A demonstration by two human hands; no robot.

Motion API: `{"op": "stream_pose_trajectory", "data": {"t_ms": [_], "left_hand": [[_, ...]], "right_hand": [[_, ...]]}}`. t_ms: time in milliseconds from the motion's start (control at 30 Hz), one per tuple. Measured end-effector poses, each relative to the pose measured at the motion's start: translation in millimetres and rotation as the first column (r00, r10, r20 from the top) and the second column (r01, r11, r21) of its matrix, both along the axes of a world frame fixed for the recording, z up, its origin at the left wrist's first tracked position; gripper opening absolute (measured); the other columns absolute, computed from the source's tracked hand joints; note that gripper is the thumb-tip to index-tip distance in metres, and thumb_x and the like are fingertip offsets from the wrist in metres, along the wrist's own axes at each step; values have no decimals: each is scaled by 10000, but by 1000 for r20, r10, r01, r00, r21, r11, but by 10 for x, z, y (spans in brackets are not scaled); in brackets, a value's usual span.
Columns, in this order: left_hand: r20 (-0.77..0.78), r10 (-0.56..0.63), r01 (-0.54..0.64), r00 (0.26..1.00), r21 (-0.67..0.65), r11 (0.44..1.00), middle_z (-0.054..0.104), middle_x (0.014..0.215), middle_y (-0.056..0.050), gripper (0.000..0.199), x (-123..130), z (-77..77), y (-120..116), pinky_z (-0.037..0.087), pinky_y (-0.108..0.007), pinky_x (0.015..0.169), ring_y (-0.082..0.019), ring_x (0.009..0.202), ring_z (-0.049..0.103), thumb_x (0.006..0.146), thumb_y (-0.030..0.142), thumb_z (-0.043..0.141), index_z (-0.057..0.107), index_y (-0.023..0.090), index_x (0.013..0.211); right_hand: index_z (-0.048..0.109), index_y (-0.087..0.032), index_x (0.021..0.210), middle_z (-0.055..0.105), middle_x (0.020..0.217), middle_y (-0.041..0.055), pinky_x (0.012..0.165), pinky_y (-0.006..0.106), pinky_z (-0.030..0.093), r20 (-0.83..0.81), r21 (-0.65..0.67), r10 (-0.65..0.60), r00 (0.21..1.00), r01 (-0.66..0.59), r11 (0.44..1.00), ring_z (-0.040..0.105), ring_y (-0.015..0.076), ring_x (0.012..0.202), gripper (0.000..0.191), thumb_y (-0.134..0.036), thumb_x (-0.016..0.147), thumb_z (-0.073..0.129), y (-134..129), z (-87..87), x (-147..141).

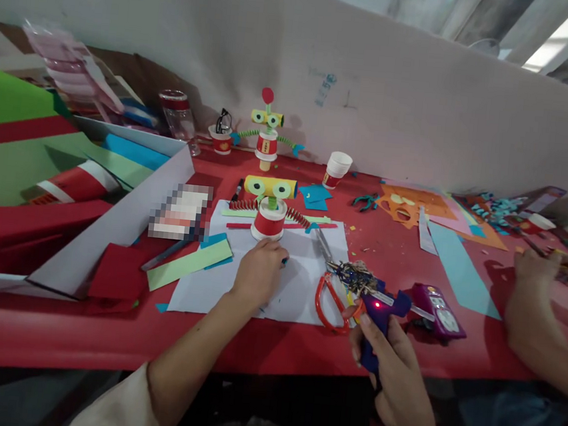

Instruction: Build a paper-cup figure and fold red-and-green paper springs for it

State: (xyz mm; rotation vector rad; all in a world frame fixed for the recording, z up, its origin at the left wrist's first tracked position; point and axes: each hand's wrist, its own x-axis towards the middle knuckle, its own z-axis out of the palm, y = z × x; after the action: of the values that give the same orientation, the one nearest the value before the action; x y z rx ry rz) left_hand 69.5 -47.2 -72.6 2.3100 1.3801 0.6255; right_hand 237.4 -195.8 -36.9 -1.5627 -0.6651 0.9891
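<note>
My right hand point(395, 358) grips a blue glue gun point(398, 307), red light point(377, 305) aglow, while my left hand point(258, 276) pinches a small blue piece point(285, 261) just in front of the red-cup figure point(269, 225) standing on white paper point(200, 299)

Near cup figure point(267, 226) stood on paper sheet point(299, 295); second figure point(266, 144) placed behind, before wall point(181, 29). Box point(128, 215) set left of sheet, loose cup point(80, 183) inside. Scissors point(326, 281) laid at sheet's right edge, glue gun point(379, 316) held right of them. Stacked cups point(337, 170) placed right of second figure.
</note>
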Motion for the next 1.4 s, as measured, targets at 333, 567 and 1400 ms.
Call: {"op": "stream_pose_trajectory", "data": {"t_ms": [333,567,1400], "left_hand": [[736,609,283,296,-677,679,656,775,-27,234,-657,92,-474,415,-179,550,-89,637,551,662,210,768,720,149,882],[627,779,542,-11,-651,531,615,750,-21,240,-822,54,-528,462,-116,536,-52,627,566,646,77,771,725,108,880],[520,854,497,-5,-740,453,694,742,-52,259,-781,112,-634,566,-147,615,-98,646,675,782,8,595,676,122,1000]], "right_hand": [[537,-191,753,497,472,-49,394,198,251,-57,-38,159,986,-161,986,381,78,423,334,-484,732,697,42,43,-182],[574,-184,836,506,498,-41,459,203,358,-39,-35,265,963,-267,963,438,95,469,319,-485,771,658,82,4,-340],[588,-201,987,531,565,-24,587,271,387,52,-4,446,893,-447,895,473,138,547,298,-464,913,470,-92,-94,-376]]}}
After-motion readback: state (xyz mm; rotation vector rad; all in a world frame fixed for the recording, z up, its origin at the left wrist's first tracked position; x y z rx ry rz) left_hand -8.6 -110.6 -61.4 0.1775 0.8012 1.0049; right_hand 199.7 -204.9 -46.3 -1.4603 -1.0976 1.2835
